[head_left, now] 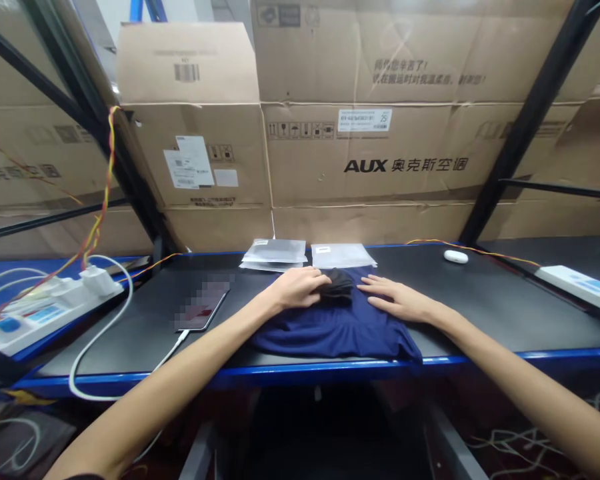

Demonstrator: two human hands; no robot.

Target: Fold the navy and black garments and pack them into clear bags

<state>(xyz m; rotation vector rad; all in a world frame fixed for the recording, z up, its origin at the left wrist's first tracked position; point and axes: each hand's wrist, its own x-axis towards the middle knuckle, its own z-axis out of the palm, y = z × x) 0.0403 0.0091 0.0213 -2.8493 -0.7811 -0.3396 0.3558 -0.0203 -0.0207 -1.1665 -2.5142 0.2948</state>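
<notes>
Mid-frame navy cloth: likely soft, light; grip corners. Left hand curled at black cloth, hold unclear; right hand spread, empty.

Left grip half-curled, perhaps pinching; right grip splayed flat, palm down.

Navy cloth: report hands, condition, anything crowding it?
Left hand on black cloth. Right hand on navy cloth, fingers spread. Navy cloth rumpled. Pale packets close behind.

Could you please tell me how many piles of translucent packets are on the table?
2: the left pile lies beyond the left hand; the right pile beside the first, beyond the dark blue cloth. Any under the cloth would be hidden.
</notes>
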